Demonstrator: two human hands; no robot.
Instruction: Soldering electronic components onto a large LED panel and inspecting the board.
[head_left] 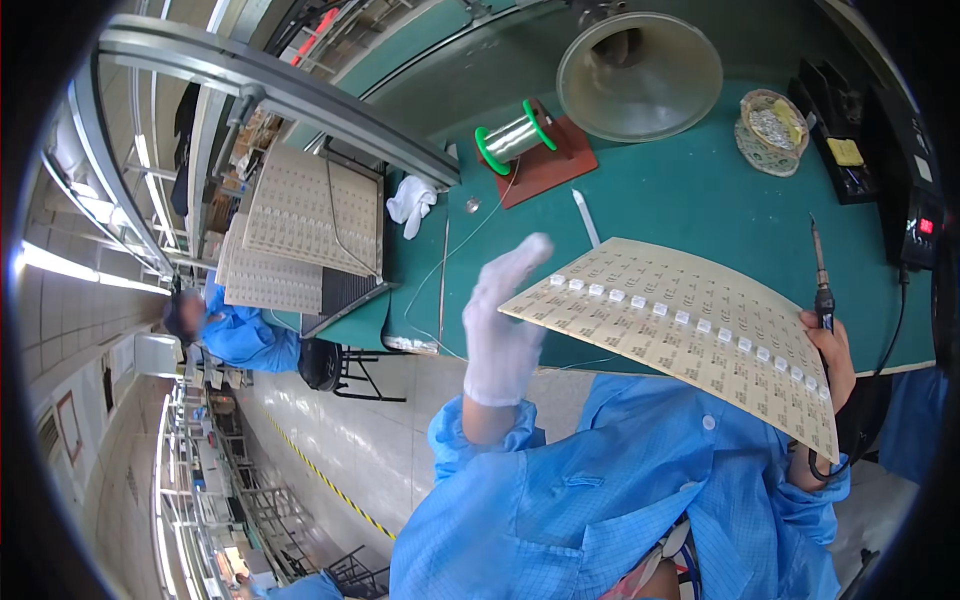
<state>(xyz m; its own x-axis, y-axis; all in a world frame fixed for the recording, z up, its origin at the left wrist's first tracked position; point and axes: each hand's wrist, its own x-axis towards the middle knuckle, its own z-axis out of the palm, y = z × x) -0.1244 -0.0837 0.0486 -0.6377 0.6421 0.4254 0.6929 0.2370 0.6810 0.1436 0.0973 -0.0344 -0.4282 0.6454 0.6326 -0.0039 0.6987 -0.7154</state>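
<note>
A large beige circuit board panel (680, 330) is held tilted in front of my body, over the near edge of the table. A row of small white parts runs along it amid rows of printed marks. My left hand (503, 340), in a white glove, grips the panel's left corner, its fingers pointing away from me; the thumb is not clearly visible. Bare, my right hand (838, 358) is closed round a soldering iron (823, 285) beside the panel's right edge. The iron's tip points up and away. The panel partly hides that hand.
A green-flanged solder wire spool (514, 137) sits on a red-brown stand behind the panel, near a fume hood (640, 85). A tip-cleaner pot (772, 132) and a soldering station (915, 215) stand right. More panels (315, 215) fill a rack left; a person (240, 330) sits beyond.
</note>
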